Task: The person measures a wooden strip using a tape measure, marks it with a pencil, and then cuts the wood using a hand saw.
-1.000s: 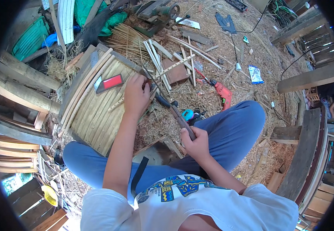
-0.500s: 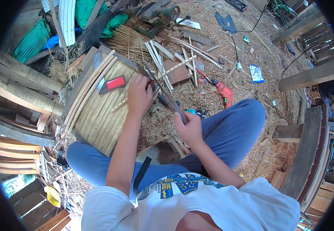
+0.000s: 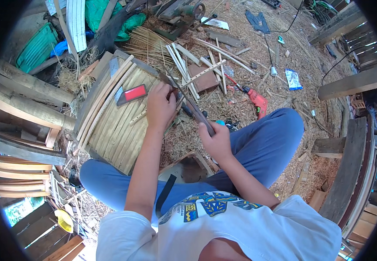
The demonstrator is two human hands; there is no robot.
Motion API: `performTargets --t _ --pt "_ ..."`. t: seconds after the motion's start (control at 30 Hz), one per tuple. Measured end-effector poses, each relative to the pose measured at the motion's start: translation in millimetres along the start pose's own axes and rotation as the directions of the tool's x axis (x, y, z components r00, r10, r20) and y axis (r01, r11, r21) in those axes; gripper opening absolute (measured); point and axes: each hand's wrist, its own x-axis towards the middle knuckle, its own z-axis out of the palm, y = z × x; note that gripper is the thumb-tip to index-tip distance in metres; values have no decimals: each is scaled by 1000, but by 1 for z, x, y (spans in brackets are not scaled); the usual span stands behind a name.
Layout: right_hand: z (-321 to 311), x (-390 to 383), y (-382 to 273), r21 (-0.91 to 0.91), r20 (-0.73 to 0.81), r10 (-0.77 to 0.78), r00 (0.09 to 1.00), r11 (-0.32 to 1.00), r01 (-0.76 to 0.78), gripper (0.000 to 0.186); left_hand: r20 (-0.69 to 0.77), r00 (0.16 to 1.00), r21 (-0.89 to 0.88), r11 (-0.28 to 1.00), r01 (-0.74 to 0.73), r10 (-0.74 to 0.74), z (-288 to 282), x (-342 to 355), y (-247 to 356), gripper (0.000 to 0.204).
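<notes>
Both hands are clamped on one long dark blade (image 3: 187, 101): my left hand (image 3: 160, 106) pinches its far end over the curved bamboo-slat panel (image 3: 114, 126), and my right hand (image 3: 216, 141) grips the handle end above my knee. Compared with a second ago, the right hand has drawn back toward me. Beside the left hand, a red-and-black block (image 3: 132, 94) lies on the slats, unmoved.
</notes>
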Motion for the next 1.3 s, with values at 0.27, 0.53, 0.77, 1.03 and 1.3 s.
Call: performTargets --t 0.27,0.53,0.77,1.03,1.3 --pt "-1 9 -10 -15 29 34 999 999 -34 40 -15 1000 10 1000 -26 26 1 1 5 10" --pt "-19 -19 2 -57 38 73 997 996 -71 37 -19 1000 35 999 -22 23 1 0 2 10" --pt "-20 -27 6 -6 29 26 999 1000 -26 39 -46 998 38 999 -33 35 3 1 0 10" --pt "-3 -3 -7 14 35 76 997 997 -76 37 -91 991 59 994 -97 102 7 1 -4 12" --pt "-2 7 -4 23 22 38 999 999 -39 36 -58 997 6 998 -58 59 10 -1 -3 11"
